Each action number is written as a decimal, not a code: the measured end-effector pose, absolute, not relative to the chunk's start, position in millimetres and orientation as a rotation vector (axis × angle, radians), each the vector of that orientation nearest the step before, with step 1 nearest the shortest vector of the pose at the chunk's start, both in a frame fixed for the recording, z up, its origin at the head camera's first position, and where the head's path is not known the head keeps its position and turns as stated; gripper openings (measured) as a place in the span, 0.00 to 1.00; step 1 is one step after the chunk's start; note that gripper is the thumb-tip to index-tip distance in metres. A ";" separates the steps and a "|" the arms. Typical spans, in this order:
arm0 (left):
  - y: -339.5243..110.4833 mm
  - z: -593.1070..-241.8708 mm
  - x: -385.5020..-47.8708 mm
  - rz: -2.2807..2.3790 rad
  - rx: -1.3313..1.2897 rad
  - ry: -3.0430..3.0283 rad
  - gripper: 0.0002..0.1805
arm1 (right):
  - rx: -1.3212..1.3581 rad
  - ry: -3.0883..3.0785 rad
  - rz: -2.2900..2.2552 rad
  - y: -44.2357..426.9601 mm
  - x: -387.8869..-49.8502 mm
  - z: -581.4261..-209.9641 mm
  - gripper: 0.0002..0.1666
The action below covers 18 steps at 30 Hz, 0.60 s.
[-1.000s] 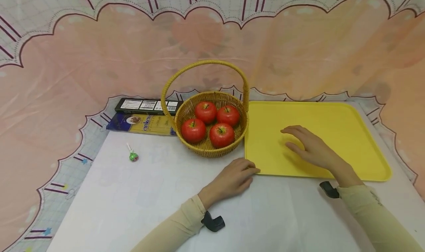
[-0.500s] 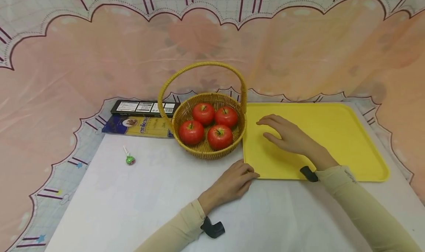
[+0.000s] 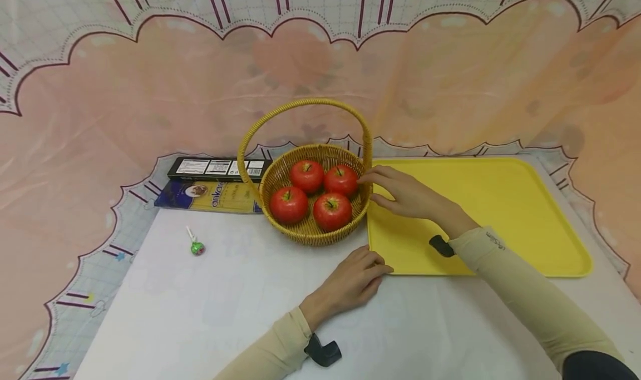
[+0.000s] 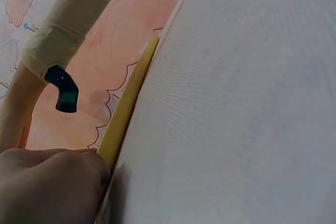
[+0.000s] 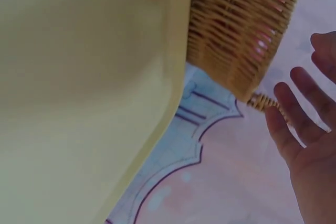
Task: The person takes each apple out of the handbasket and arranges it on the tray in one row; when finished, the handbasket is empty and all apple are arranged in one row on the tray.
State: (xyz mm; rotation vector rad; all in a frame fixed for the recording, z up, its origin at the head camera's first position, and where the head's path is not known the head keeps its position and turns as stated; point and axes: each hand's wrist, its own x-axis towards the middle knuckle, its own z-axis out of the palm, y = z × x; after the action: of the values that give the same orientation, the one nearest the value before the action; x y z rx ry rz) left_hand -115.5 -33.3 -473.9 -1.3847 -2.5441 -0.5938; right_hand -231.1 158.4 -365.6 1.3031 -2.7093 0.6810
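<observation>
My left hand (image 3: 353,280) rests on the table with its fingertips touching the near left corner of the yellow tray (image 3: 501,213). In the left wrist view, the left hand (image 4: 52,187) lies against the tray's edge (image 4: 126,108). Over the tray's left side reaches my right hand (image 3: 408,193), fingertips over the right rim of the wicker basket (image 3: 312,238), close to a red apple (image 3: 341,181). Contact with either is unclear. The right wrist view shows the right hand (image 5: 310,129) with fingers spread beside the basket (image 5: 236,30). Several red apples lie inside it.
A black box (image 3: 217,169) and a blue and yellow packet (image 3: 220,196) lie left of the basket, partly behind it. A green lollipop (image 3: 197,248) lies on the white table (image 3: 200,313). A patterned cloth (image 3: 200,90) hangs behind.
My right hand has moved left across the tray to the basket's right rim. My left hand has stayed at the tray's corner, and the basket and apples keep their places.
</observation>
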 end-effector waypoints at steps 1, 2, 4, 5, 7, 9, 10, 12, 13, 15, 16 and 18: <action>-33.0 -473.8 -115.6 -0.590 -1.386 -2.538 0.13 | 1.317 -2.707 0.677 155.2 -233.8 -365.4 0.22; -32.8 -473.7 -115.8 -0.584 -1.387 -2.532 0.13 | 1.328 -2.706 0.673 151.9 -236.4 -365.1 0.22; -32.5 -473.2 -116.1 -0.590 -1.389 -2.529 0.13 | 1.358 -2.700 0.663 145.0 -241.8 -365.0 0.21; -32.5 -473.1 -116.2 -0.594 -1.391 -2.525 0.13 | 1.373 -2.697 0.652 141.6 -244.2 -365.1 0.21; -32.3 -473.6 -116.4 -0.597 -1.394 -2.521 0.13 | 1.409 -2.686 0.628 134.8 -248.5 -365.2 0.21; -32.5 -473.4 -116.2 -0.598 -1.396 -2.519 0.13 | 1.450 -2.673 0.589 128.0 -253.2 -366.3 0.21; -32.8 -473.4 -116.2 -0.597 -1.396 -2.519 0.13 | 1.466 -2.668 0.570 124.6 -255.6 -366.8 0.21; -33.1 -473.7 -116.3 -0.595 -1.394 -2.515 0.13 | 1.498 -2.664 0.540 118.2 -260.5 -367.0 0.21; -33.4 -473.7 -116.3 -0.595 -1.394 -2.514 0.13 | 1.511 -2.670 0.526 115.1 -263.2 -367.0 0.21; -33.5 -474.3 -116.4 -0.596 -1.394 -2.512 0.13 | 1.535 -2.695 0.500 109.2 -267.3 -365.4 0.22; -33.5 -474.7 -116.5 -0.598 -1.392 -2.510 0.13 | 1.545 -2.706 0.492 106.2 -269.3 -364.6 0.22; -33.6 -475.6 -116.5 -0.596 -1.391 -2.500 0.13 | 1.555 -2.755 0.476 100.9 -272.4 -362.6 0.25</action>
State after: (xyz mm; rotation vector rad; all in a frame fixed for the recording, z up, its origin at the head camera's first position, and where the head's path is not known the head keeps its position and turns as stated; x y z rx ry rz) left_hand -116.5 -33.6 -475.6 -1.3906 -2.4996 -0.5965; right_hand -272.4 100.9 -362.6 1.5552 -2.7553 0.4758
